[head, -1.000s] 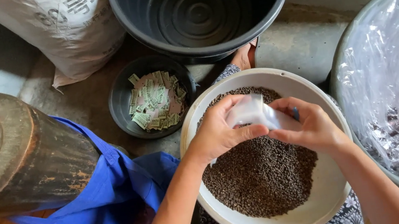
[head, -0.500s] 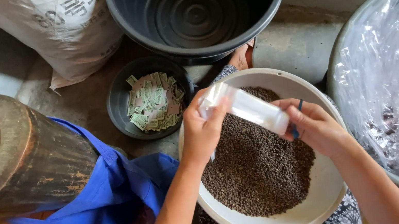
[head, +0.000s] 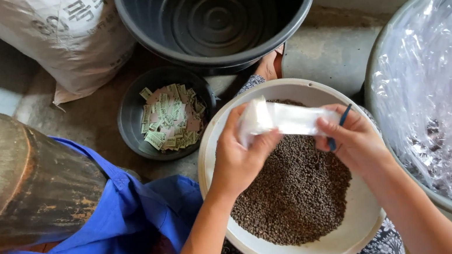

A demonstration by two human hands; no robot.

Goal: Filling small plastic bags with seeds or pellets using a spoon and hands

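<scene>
My left hand [head: 240,155] and my right hand [head: 352,138] both grip a small clear plastic bag [head: 287,118], stretched sideways between them over a wide white bowl [head: 337,244]. The bowl holds a heap of small dark brown seeds [head: 294,194]. My left hand pinches the bag's left end. My right hand pinches its right end, and a thin dark band [head: 339,125] hangs from its fingers. The bag's contents cannot be made out.
A small dark bowl [head: 128,112] of little green-and-white packets sits left of the white bowl. A large black tub [head: 302,1] stands behind. A basin lined with clear plastic [head: 445,96] is on the right. A wooden stump [head: 8,169], blue bag [head: 118,242] and white sack [head: 49,40] lie left.
The bag was bunched between both hands over the seeds. It is now pulled out lengthwise, with my left hand turned at its left end and my right hand at its right end.
</scene>
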